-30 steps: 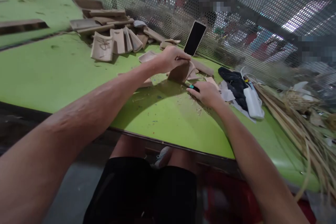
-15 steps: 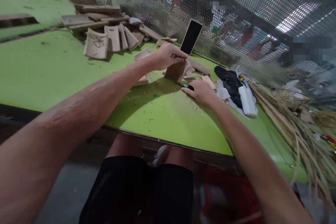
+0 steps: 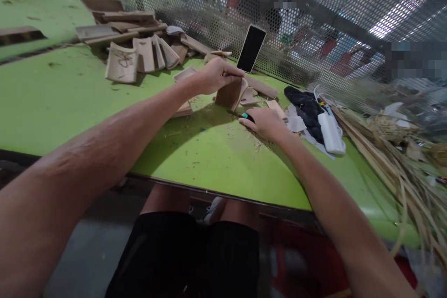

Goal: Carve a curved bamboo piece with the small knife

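Note:
My left hand (image 3: 218, 76) grips the top edge of a curved brown bamboo piece (image 3: 228, 95), which stands on edge on the green table (image 3: 195, 153). In my right hand (image 3: 263, 122) is a knife (image 3: 246, 116) with a black and teal handle, my fingers wrapped round it. Its thin dark blade points left, at the foot of the bamboo piece; whether it touches cannot be made out. Pale shavings lie under and beside my right hand. Small cut bamboo pieces (image 3: 248, 96) lie just behind the held one.
Curved bamboo pieces (image 3: 122, 63) are heaped at the back left. A phone (image 3: 251, 49) leans against the perforated metal screen (image 3: 216, 18). Right of my hand lie a dark cloth (image 3: 307, 111) and a white power bank (image 3: 331, 134). Long fibre strips (image 3: 387, 167) cover the right side.
The view has shifted slightly, so the table's things sit a little differently in it. Both hands keep their hold, with the bamboo piece and knife in nearly the same position.

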### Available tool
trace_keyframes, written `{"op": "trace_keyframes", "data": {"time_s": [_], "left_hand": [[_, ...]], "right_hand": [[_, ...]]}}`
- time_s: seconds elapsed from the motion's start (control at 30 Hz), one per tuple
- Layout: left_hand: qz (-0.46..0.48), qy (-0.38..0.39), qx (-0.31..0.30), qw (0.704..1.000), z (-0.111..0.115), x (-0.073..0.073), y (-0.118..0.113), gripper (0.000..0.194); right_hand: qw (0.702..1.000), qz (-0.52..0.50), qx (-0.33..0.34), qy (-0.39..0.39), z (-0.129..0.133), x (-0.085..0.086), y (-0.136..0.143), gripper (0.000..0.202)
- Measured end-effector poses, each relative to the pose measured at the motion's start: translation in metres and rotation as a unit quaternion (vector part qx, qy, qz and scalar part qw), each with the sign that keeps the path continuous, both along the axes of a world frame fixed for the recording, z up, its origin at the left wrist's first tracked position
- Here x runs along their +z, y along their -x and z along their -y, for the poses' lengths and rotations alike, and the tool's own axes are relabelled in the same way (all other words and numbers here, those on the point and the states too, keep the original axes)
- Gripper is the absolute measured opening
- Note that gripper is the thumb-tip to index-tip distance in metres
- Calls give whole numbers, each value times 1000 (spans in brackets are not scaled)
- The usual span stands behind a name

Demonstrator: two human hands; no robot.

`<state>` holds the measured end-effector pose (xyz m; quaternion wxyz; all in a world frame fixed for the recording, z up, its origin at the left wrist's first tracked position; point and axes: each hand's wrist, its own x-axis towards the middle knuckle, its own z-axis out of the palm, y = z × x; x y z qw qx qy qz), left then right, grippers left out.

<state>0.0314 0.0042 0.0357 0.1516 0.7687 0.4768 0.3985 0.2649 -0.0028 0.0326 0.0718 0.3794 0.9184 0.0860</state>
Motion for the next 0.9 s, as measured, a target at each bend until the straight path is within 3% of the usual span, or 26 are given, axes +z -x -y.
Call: {"op": "trace_keyframes", "data": {"time_s": [0.23,0.6,0.9], "left_hand": [[-19,4,8,1000,12,6,-6,35],[-36,-18,-5,999,2,-2,-6,38],[-20,4,-49,999,-3,-3,0,37]], "right_hand": [[997,-27,-66,-22,5,5,4,48],[998,67,4,-9,-1,2,11,51],[998,59,-11,10,9,7,16,46]]}}
